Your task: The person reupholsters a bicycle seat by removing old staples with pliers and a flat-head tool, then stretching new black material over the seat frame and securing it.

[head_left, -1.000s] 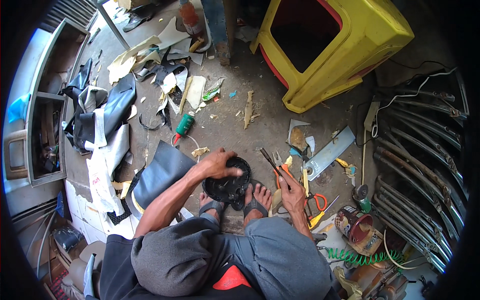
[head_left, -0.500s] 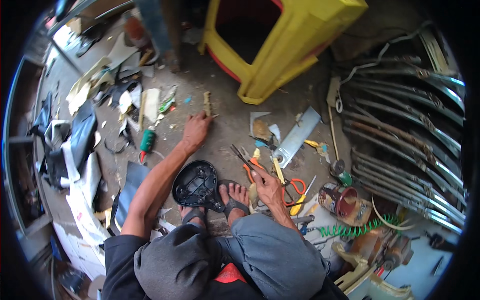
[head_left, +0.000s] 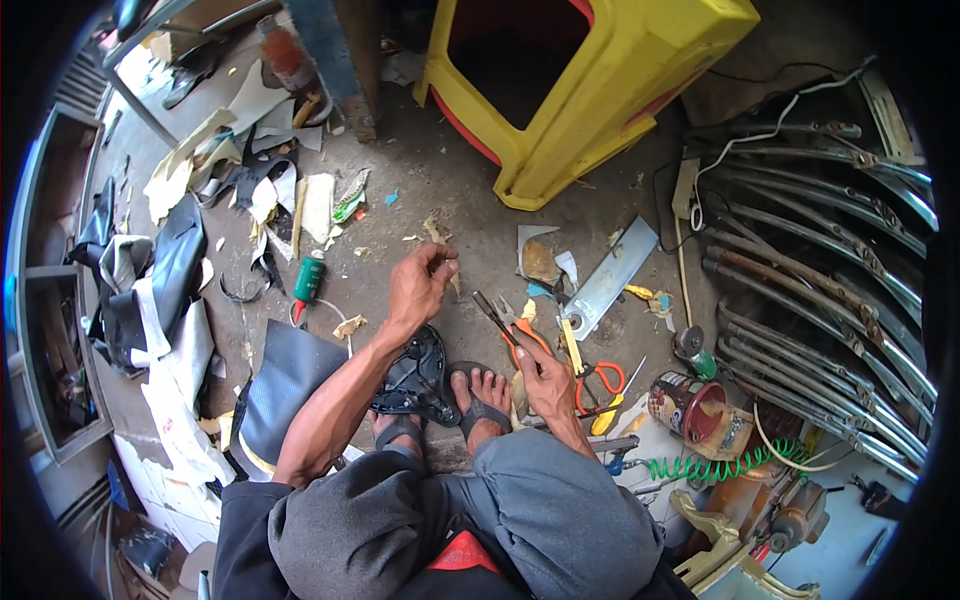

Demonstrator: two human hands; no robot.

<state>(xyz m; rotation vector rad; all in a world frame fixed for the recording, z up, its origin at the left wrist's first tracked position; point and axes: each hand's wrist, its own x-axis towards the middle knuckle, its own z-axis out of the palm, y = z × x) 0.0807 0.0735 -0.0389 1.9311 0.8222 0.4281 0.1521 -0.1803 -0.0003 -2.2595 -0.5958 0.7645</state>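
My left hand [head_left: 420, 288] is raised above the black plastic shell [head_left: 408, 380], fingers pinched on what looks like a thin tan scrap [head_left: 455, 282]. The shell lies at my sandalled feet, partly hidden by my left forearm. My right hand [head_left: 547, 380] is closed on a long dark slender tool [head_left: 492, 315], pointing forward and left. Beside it lie orange-handled pliers [head_left: 525, 315], orange-handled scissors [head_left: 605, 378] and a yellow-handled tool [head_left: 605, 420]. A green bottle with a red nozzle [head_left: 309, 280] lies forward and left of the shell.
A yellow plastic stool [head_left: 560, 130] is at the front. Bent metal tubes [head_left: 820, 280] are stacked at right, near an open can [head_left: 685, 405] and green coiled hose [head_left: 720, 460]. Fabric offcuts [head_left: 160, 280] cover the left floor. A metal plate [head_left: 615, 270] lies front right.
My left hand left the black shell, reached forward to scraps on the floor, then drew back toward me with closed fingers. My right hand has lowered slightly, still holding the tool. The view has shifted.
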